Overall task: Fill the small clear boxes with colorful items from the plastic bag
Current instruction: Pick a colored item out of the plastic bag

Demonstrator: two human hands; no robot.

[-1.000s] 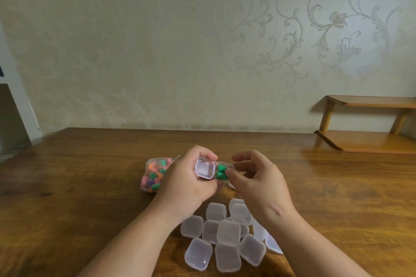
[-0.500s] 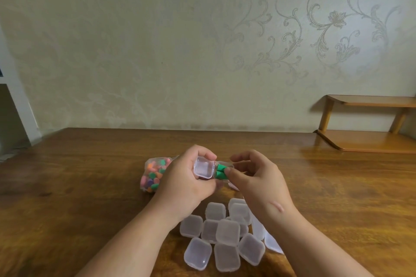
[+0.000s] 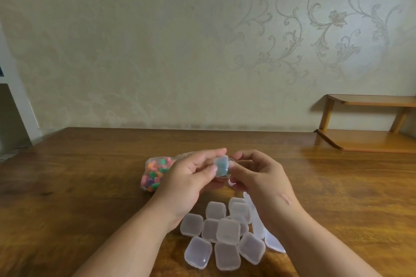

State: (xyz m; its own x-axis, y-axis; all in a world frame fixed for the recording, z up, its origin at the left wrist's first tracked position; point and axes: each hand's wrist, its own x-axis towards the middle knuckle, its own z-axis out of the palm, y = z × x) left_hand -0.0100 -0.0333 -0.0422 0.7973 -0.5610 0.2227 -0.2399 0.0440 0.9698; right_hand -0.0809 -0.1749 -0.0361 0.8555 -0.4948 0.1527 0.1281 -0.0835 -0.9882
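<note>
Head view: two hands on one small box, green showing inside

Both hands are up over the counter (image 3: 90, 186), meeting at the middle of the view. The left hand (image 3: 186, 175) holds a small box (image 3: 221, 165) between thumb and curled fingers (image 3: 213, 153), and the right hand (image 3: 258, 177) pinches its edge from three o'clock. A green tint shows through the clear plastic. Whether the lid is snapped fully home, I cannot tell.

The plastic bag (image 3: 155, 173) lies at nine o'clock of the held box, partly behind the left hand and full of mixed bright pieces. At six o'clock, near the wrists, the other clear boxes (image 3: 227, 230) sit in a loose heap, some overlapping, none showing any colour. A wooden shelf (image 3: 371, 139) stands off at three o'clock by the wall.

By my reading, this box is being closed over its fill, with the heap left to do. The box looks light, stiff and smooth, so it could slip or pop open if squeezed on its flat faces. Better to hold it by opposite side walls and press the lid near the rim. The bag is soft and will sag, so it needs steadying at the mouth.
</note>
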